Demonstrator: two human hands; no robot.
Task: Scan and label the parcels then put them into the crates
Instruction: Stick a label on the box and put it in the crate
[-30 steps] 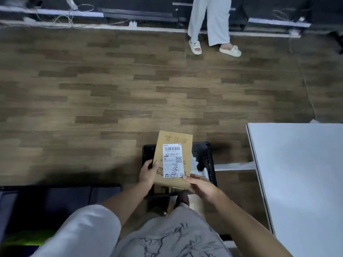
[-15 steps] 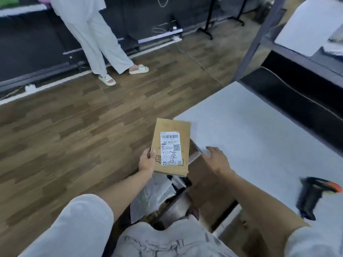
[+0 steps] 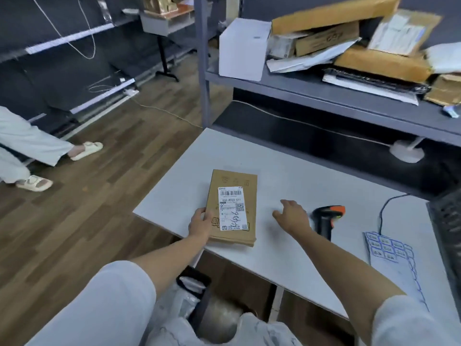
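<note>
Brown cardboard parcel lies flat on the white bench, near its left front edge, white shipping label face up with barcode, QR code and handwritten digits. Left hand has its grip on the parcel's left edge, thumb on top. Right hand hovers over the bench with a slack, empty grip, fingers spread, between the parcel and the handheld scanner. Scanner is black with an orange head, lying on the bench just right of that hand. Sticker sheet with blue-outlined labels lies further right, near a black cable. Grey shelf behind the bench holds a white box and piled cardboard parcels. Black crate with plastic bags sits under the bench edge. Another person's legs in sandals at far left on the wooden floor.
</note>
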